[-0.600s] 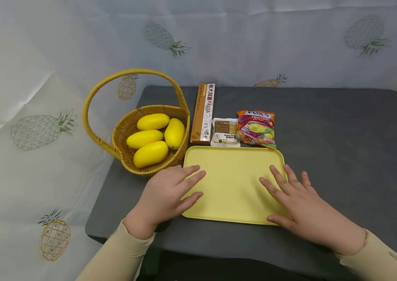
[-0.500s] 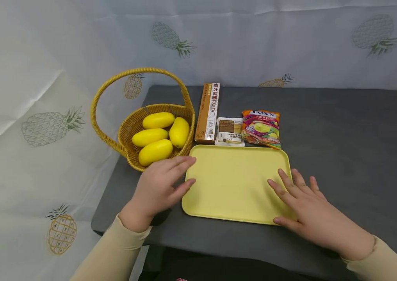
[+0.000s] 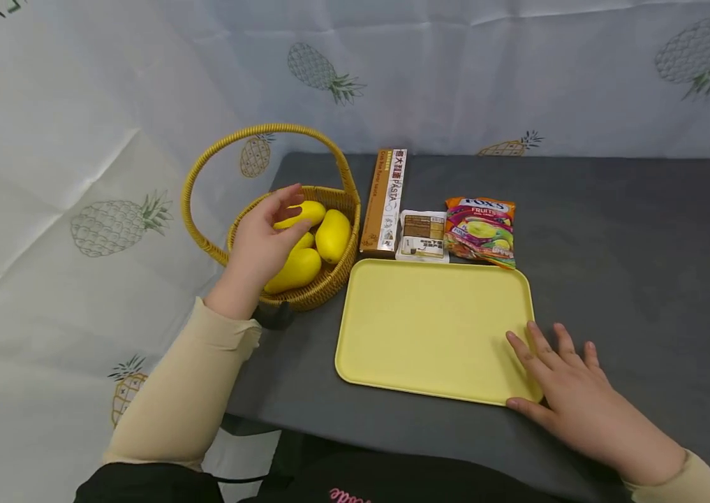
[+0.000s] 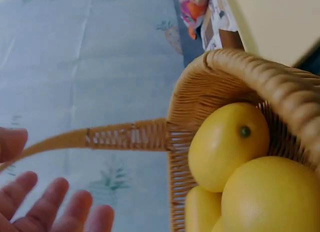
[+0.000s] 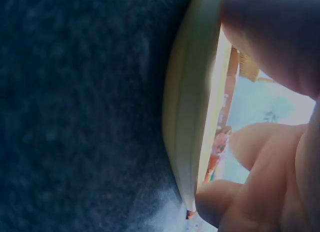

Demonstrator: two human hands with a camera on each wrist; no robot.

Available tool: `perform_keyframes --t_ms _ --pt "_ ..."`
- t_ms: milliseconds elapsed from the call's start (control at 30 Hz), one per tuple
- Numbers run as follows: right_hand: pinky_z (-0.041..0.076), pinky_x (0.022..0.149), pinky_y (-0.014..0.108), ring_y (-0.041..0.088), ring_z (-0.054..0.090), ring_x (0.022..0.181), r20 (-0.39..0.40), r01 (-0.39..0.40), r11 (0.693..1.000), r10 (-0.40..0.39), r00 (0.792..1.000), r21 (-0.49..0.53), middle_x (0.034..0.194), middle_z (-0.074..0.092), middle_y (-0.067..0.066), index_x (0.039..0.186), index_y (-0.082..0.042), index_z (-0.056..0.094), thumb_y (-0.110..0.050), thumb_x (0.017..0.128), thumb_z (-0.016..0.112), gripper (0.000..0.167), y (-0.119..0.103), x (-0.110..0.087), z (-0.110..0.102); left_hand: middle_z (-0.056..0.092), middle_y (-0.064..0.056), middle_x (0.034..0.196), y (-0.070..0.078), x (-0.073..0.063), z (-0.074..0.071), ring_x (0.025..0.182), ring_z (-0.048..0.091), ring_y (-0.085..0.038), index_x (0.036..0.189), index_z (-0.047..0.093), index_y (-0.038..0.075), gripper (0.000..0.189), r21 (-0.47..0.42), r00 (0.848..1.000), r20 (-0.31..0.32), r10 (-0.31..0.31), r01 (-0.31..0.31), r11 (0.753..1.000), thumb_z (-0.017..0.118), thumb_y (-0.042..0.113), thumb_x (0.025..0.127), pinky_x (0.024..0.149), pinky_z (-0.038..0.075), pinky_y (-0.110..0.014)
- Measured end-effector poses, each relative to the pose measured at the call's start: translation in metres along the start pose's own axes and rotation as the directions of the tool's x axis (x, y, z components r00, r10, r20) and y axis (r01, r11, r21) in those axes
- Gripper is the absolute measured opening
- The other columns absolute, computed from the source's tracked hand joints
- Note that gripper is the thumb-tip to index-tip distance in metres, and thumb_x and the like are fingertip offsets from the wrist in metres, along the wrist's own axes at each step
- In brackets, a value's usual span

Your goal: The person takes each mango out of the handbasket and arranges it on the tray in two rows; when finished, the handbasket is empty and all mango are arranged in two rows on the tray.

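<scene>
In the head view, my left hand (image 3: 260, 241) hovers over the left side of a yellow wicker basket (image 3: 329, 283), beneath its arched handle. Several yellow mangoes (image 3: 333, 236) lie inside, partly hidden by the hand. Thumb and fingers are apart and hold nothing; the left wrist view shows the fingertips (image 4: 60, 187) left of the basket, near the handle (image 4: 120, 136). At the right edge of a pale yellow tray (image 3: 430, 328), my right hand (image 3: 571, 395) has its fingers spread, fingertips right at the rim (image 5: 207, 111) in the right wrist view.
Behind the tray stand a pasta box (image 3: 385, 199), a small white-and-brown packet (image 3: 422, 234) and a bag of Fox's fruit candy (image 3: 480, 230). A dark grey table (image 3: 631, 265) carries everything. Pineapple-printed sheeting (image 3: 424, 91) hangs along the back and left sides.
My left hand has gone from the tray's left edge up and left, over the basket. My right hand stays by the tray's right edge. The view has shifted slightly left.
</scene>
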State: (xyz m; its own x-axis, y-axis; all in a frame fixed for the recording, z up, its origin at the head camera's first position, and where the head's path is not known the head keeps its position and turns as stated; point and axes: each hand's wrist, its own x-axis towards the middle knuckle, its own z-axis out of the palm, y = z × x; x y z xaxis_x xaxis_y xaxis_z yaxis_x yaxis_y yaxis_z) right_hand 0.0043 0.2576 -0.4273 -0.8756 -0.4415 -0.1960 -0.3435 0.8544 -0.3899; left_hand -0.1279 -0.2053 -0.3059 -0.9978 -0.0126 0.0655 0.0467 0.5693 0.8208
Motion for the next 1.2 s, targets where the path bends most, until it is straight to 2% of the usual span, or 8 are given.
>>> perform_keyframes --t_ms 100,200,400,600,800,867,1000,1200 --pt "-0.001 0.121 0.09 0.069 0.01 0.161 0.0 -0.011 1.0 0.011 1.0 0.009 0.18 0.02 0.031 0.177 -0.016 0.028 -0.057 0.096 0.081 0.105 0.001 0.0 0.002 0.055 -0.009 0.165 -0.005 0.021 0.004 0.148 0.056 -0.028 0.168 0.048 0.019 0.062 -0.079 0.988 0.061 -0.14 0.144 0.986 0.07 0.021 0.11 0.122 0.049 -0.048" --pt "-0.004 0.121 0.09 0.07 0.009 0.161 -0.005 -0.017 1.0 0.017 1.0 0.022 0.18 0.019 0.031 0.177 -0.015 0.027 -0.057 0.096 0.081 0.106 0.001 0.0 0.005 0.05 -0.009 0.168 -0.014 0.036 0.008 0.148 0.055 -0.03 0.169 0.045 0.017 0.063 -0.133 0.961 0.13 -0.245 0.262 0.956 0.069 0.022 0.111 0.122 0.049 -0.049" --pt "-0.004 0.12 0.09 0.07 0.008 0.161 -0.009 -0.015 0.999 0.015 1.0 0.037 0.181 0.017 0.029 0.177 -0.015 0.026 -0.057 0.097 0.08 0.105 0.002 -0.002 0.007 0.046 -0.011 0.171 -0.03 0.056 0.015 0.153 0.051 -0.032 0.171 0.043 0.016 0.063 -0.178 0.92 0.201 -0.337 0.373 0.911 0.066 0.018 0.112 0.124 0.046 -0.052" --pt "-0.003 0.12 0.09 0.07 0.007 0.161 -0.022 -0.006 0.998 0.007 1.0 0.056 0.181 0.016 0.029 0.178 -0.017 0.025 -0.054 0.097 0.081 0.105 0.004 -0.003 0.008 0.042 -0.013 0.174 -0.037 0.067 0.019 0.157 0.047 -0.032 0.171 0.042 0.014 0.064 -0.191 0.888 0.274 -0.368 0.426 0.884 0.065 0.014 0.112 0.126 0.045 -0.054" --pt "-0.005 0.121 0.089 0.069 0.007 0.161 -0.025 -0.002 0.997 0.004 1.0 0.073 0.18 0.018 0.031 0.177 -0.014 0.026 -0.053 0.097 0.082 0.105 0.006 -0.004 0.01 0.04 -0.013 0.176 -0.038 0.071 0.027 0.161 0.042 -0.032 0.173 0.037 0.014 0.068 -0.09 0.863 0.349 -0.365 0.419 0.904 0.067 0.014 0.111 0.128 0.042 -0.053" --pt "-0.004 0.121 0.089 0.069 0.008 0.161 -0.029 0.004 0.997 -0.001 1.0 0.075 0.18 0.019 0.032 0.177 -0.014 0.027 -0.052 0.097 0.082 0.104 0.006 -0.004 0.01 0.039 -0.013 0.177 -0.037 0.07 0.03 0.159 0.044 -0.032 0.173 0.036 0.013 0.07 -0.065 0.861 0.368 -0.352 0.401 0.914 0.067 0.013 0.111 0.128 0.042 -0.05" --pt "-0.004 0.122 0.088 0.068 0.008 0.162 -0.033 0.009 0.997 -0.007 0.999 0.076 0.18 0.019 0.031 0.176 -0.013 0.027 -0.052 0.097 0.083 0.104 0.008 -0.004 0.01 0.042 -0.012 0.176 -0.037 0.069 0.035 0.156 0.047 -0.031 0.171 0.039 0.011 0.069 -0.029 0.87 0.373 -0.323 0.359 0.933 0.069 0.012 0.109 0.126 0.044 -0.046" --pt "-0.006 0.123 0.087 0.068 0.007 0.162 -0.039 0.019 0.996 -0.016 0.999 0.083 0.18 0.018 0.03 0.177 -0.014 0.025 -0.051 0.096 0.083 0.106 0.009 -0.005 0.011 0.047 -0.011 0.171 -0.039 0.07 0.036 0.148 0.053 -0.031 0.167 0.047 0.013 0.066 -0.025 0.878 0.34 -0.337 0.367 0.93 0.074 0.013 0.106 0.12 0.048 -0.047"
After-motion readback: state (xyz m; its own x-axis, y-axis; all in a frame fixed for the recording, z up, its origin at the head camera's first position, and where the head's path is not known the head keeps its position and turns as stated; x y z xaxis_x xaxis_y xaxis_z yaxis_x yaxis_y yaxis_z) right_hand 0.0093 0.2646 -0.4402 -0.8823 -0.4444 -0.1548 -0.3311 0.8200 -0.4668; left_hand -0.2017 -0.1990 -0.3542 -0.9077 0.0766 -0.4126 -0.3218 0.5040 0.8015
